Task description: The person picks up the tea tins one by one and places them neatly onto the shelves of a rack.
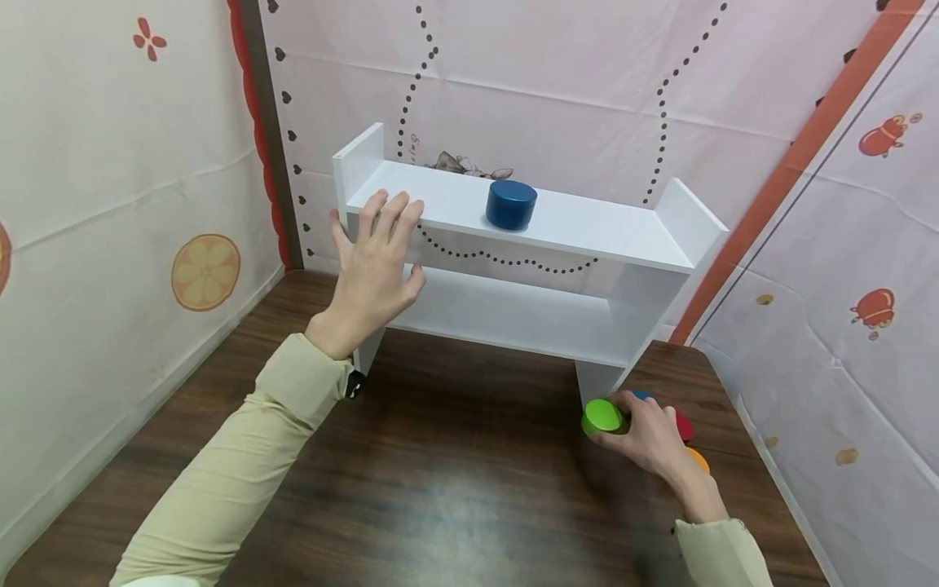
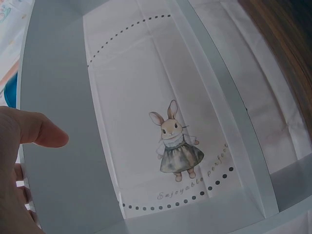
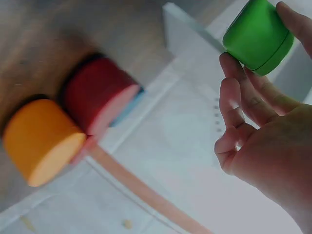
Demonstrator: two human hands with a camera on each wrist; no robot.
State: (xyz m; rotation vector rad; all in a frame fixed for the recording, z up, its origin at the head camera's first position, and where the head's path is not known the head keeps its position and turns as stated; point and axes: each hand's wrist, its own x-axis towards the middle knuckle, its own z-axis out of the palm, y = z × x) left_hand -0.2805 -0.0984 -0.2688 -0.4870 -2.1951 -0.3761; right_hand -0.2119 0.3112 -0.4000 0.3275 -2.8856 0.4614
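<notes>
Between the thumb and fingers of my right hand (image 1: 651, 434) is a small bright green cylindrical tin (image 1: 601, 417), clearly pinched in the right wrist view (image 3: 258, 36). Fingers spread, my left hand (image 1: 374, 273) is at the left front of the white two-tier shelf (image 1: 513, 314); whether it touches the board I cannot tell. A dark blue tin (image 1: 511, 205) stands upright on the top tier, right of that hand. Beyond my right hand are a red tin (image 3: 100, 92), an orange tin (image 3: 43, 141) and a blue one (image 1: 641, 395), partly hidden.
The shelf stands on a dark brown wooden table (image 1: 455, 481), towards its back edge. Printed fabric (image 1: 557, 98) hangs behind it and along both sides. The shelf's raised end panels (image 1: 689, 220) flank the top tier.
</notes>
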